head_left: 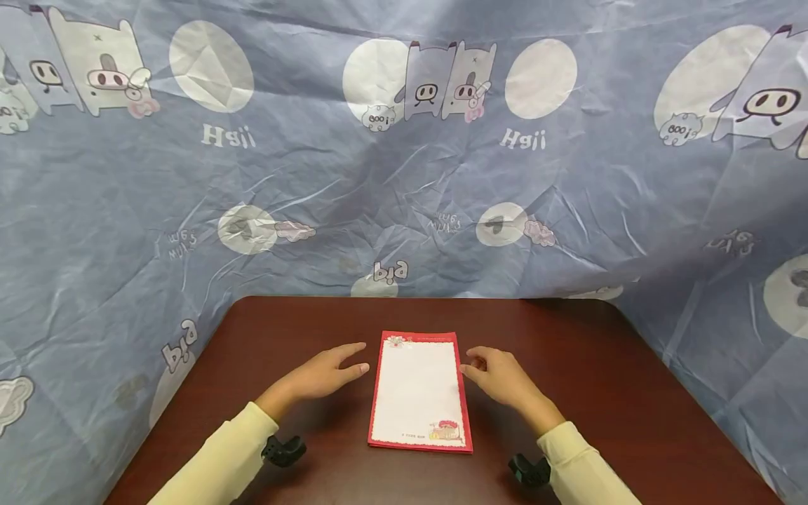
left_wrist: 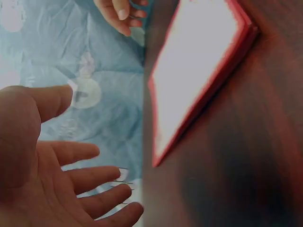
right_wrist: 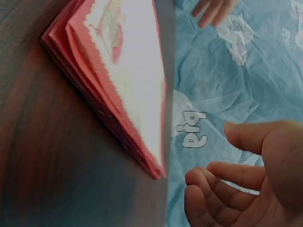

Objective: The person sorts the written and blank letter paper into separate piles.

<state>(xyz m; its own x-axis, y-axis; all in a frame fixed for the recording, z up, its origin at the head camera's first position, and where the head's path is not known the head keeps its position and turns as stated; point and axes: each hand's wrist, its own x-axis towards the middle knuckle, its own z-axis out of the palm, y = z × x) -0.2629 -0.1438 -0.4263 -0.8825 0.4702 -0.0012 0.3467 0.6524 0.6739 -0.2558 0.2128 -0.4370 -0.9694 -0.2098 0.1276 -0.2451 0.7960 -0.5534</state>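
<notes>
A stack of red-bordered white paper sheets (head_left: pixel 416 393) lies flat in the middle of the dark brown table. Its top sheet has a flower print at the upper left and a small red drawing at the lower right. In the right wrist view the edges of several layers (right_wrist: pixel 102 106) show, slightly spread at one corner. My left hand (head_left: pixel 322 373) hovers left of the stack, fingers spread and holding nothing. On the other side, my right hand (head_left: pixel 501 379) is held near the stack's right edge, its fingers loosely bent around nothing.
The table (head_left: pixel 290 322) has rounded far corners. Behind it and along both sides hangs a wrinkled blue cloth (head_left: pixel 404 182) printed with cartoon pigs. Black wrist devices (head_left: pixel 284 451) sit under both cream sleeves (head_left: pixel 221 459).
</notes>
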